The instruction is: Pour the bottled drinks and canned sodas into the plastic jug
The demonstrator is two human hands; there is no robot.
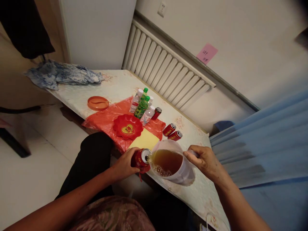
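Observation:
My left hand (124,165) is wrapped round a red drink can (139,159), whose silver top and opening lean towards a translucent plastic jug (190,175). My right hand (204,162) grips the jug by its handle. Brown liquid (168,162) with bubbles lies inside, reaching up to the lip on the can's side. At that lip the liquid meets the can's opening; I cannot tell which way it flows. Just beyond the can is a yellow sheet (145,139), beside a red scalloped plate (117,126) on red plastic film (101,118).
Several bottles (141,107) with green or white caps stand behind the plate. Three more red cans, one of them a near can (175,135), are to their right. An orange ring-shaped lid (98,103) and patterned cloth (72,73) lie left on the table (117,78). A radiator (163,61) runs behind.

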